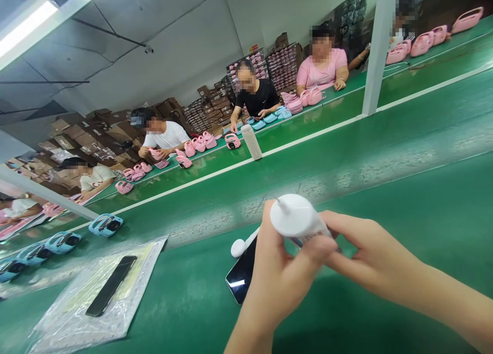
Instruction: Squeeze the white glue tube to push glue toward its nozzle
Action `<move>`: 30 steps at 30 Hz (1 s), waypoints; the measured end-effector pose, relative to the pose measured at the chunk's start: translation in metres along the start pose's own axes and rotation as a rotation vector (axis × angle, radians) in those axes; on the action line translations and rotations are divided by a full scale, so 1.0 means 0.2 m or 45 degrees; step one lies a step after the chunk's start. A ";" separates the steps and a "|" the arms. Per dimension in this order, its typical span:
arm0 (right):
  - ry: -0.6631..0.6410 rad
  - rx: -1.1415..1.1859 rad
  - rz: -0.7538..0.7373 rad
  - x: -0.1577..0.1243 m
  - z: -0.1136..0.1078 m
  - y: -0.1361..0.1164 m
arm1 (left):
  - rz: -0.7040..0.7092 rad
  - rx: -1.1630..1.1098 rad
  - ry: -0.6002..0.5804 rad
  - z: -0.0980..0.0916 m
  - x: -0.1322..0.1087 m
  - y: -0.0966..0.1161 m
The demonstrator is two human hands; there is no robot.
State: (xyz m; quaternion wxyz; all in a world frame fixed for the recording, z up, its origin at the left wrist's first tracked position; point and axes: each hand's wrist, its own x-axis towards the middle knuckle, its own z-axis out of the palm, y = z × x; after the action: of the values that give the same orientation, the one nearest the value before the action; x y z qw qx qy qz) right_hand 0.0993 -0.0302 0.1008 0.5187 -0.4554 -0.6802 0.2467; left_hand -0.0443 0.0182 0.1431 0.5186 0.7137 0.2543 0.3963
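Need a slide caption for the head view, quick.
Both hands grip a white nozzle-tipped bottle above a phone on the green belt.

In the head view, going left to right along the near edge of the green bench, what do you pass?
Clear plastic bag with a black slab on it → phone → left hand → white tube → right hand.

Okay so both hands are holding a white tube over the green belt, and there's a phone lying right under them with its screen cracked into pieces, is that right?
Not quite. In the head view both hands, left and right, do hold the white tube over the green belt, and a phone lies under them, but its dark, glossy screen shows no cracks; it looks whole.
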 end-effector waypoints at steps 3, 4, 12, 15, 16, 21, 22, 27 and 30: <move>0.037 -0.094 -0.039 0.00 0.02 0.00 | -0.006 -0.070 0.005 0.01 0.00 -0.01; 0.027 -0.099 -0.035 0.00 0.02 0.00 | -0.018 -0.047 0.038 0.01 0.00 -0.01; -0.062 -0.078 -0.101 -0.01 0.03 -0.01 | -0.040 0.059 0.127 0.02 0.01 -0.02; -0.073 -0.080 -0.120 0.00 0.02 -0.01 | -0.055 0.057 0.139 0.02 0.01 -0.03; -0.077 -0.075 -0.121 0.00 0.02 -0.01 | -0.061 0.056 0.140 0.02 0.00 -0.03; -0.103 0.047 -0.038 -0.01 0.03 -0.02 | -0.104 0.003 0.120 0.02 0.00 -0.04; -0.118 0.105 -0.006 -0.01 0.03 -0.02 | -0.118 -0.015 0.104 0.02 0.01 -0.03; -0.158 0.407 0.118 -0.01 0.03 -0.02 | -0.182 -0.111 -0.015 0.04 0.02 0.00; -0.152 0.486 0.119 0.00 0.02 -0.02 | -0.177 -0.163 -0.025 0.05 0.03 -0.01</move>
State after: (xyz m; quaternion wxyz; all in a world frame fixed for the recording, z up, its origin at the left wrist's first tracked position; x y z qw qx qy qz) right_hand 0.0948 -0.0322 0.1024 0.5424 -0.3645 -0.6287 0.4216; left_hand -0.0320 0.0186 0.1418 0.5920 0.6634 0.2723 0.3678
